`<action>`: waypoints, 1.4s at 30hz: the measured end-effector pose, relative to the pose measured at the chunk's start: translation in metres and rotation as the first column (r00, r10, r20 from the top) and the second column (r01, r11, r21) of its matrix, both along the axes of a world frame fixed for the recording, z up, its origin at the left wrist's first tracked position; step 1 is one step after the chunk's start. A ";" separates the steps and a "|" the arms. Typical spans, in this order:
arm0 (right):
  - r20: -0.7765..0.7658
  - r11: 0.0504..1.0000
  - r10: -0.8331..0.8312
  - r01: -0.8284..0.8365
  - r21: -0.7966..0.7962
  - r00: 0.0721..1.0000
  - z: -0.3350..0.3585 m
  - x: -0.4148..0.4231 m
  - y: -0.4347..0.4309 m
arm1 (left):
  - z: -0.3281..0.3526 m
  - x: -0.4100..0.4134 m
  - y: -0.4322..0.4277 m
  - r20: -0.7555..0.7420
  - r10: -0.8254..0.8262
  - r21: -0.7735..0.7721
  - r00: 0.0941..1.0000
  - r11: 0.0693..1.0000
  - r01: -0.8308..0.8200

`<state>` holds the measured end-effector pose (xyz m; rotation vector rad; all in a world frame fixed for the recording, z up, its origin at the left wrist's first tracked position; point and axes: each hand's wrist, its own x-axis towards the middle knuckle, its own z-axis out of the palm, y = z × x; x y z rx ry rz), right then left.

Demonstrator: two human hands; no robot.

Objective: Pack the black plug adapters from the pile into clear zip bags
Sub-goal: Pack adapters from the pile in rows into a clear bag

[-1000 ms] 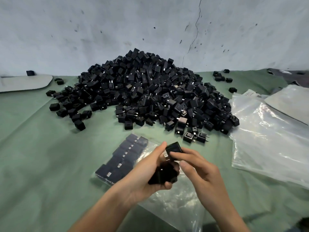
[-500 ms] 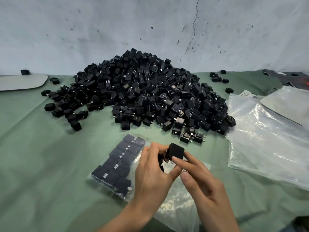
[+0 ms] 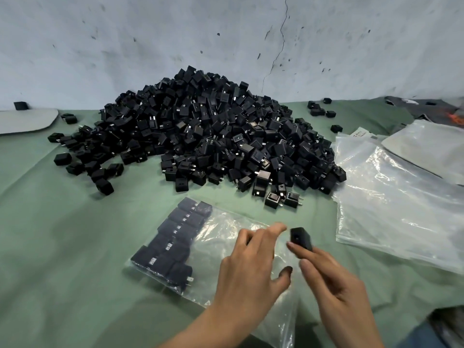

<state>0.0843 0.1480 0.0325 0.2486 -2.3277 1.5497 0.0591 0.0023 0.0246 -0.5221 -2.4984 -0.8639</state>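
A large pile of black plug adapters [image 3: 208,136] lies on the green cloth against the wall. In front of it a clear zip bag [image 3: 226,237] lies flat, with two neat rows of adapters [image 3: 173,242] packed at its left end. My left hand [image 3: 251,267] hovers over the bag's empty middle, fingers spread, with nothing visible in it. My right hand [image 3: 336,287] is just right of it and pinches a single black adapter [image 3: 300,238] between thumb and fingertips, a small gap away from the left fingers.
A stack of empty clear bags [image 3: 401,197] lies to the right, partly under a grey sheet [image 3: 431,149]. Loose adapters sit left of the pile [image 3: 82,164] and at the back right [image 3: 319,110]. A grey pad [image 3: 25,120] lies far left. The wall closes the back.
My hands have come apart. The right hand has drawn the single adapter to the right, and the left hand, earlier closed around adapters, now has its fingers spread over the bag.
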 end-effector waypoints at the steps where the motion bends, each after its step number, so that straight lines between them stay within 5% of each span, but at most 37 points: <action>1: -0.013 0.997 -0.032 0.032 0.069 0.999 -0.003 0.000 0.011 | 0.000 0.002 0.001 0.054 -0.005 -0.045 0.999 0.999 0.008; 3: -0.061 0.956 -0.063 0.078 0.283 0.996 -0.012 -0.003 0.033 | -0.001 0.003 0.006 0.187 0.016 -0.211 0.982 0.977 0.024; 7: -0.086 0.726 0.049 0.023 0.687 0.995 -0.025 0.003 0.064 | -0.002 0.003 0.017 0.399 0.051 -0.479 0.916 0.863 0.161; 13: -0.077 0.529 0.238 -0.062 0.847 0.968 -0.025 0.000 0.057 | -0.003 0.008 0.016 0.359 0.037 -0.445 0.933 0.885 0.136; 18: 0.036 0.487 0.404 -0.248 0.838 0.914 -0.028 -0.020 0.032 | 0.006 0.015 0.010 0.335 -0.014 -0.397 0.942 0.904 0.155; 23: 0.014 0.589 0.563 -0.413 0.695 0.826 -0.032 -0.050 -0.014 | 0.015 0.017 -0.009 0.278 -0.093 -0.247 0.956 0.955 0.164; 28: 0.198 0.380 0.640 -0.529 0.759 0.743 -0.053 -0.080 -0.046 | 0.026 -0.026 -0.067 0.234 -0.008 0.123 0.972 0.992 -0.021; 33: 0.210 0.320 0.644 -0.509 0.799 0.736 -0.070 -0.081 -0.041 | 0.016 -0.073 -0.137 0.397 0.116 0.441 0.910 0.846 -0.300; 35: 0.151 0.295 0.642 -0.424 0.856 0.752 -0.069 -0.080 -0.034 | 0.007 -0.082 -0.164 0.414 0.162 0.490 0.896 0.790 -0.369; 39: 0.267 0.289 0.635 -0.544 0.788 0.725 -0.077 -0.087 -0.023 | -0.011 -0.097 -0.214 0.421 0.313 0.453 0.851 0.741 -0.496; 42: 0.240 0.320 0.666 -0.561 0.764 0.706 -0.087 -0.093 -0.033 | -0.035 -0.097 -0.232 0.462 0.275 0.548 0.843 0.659 -0.515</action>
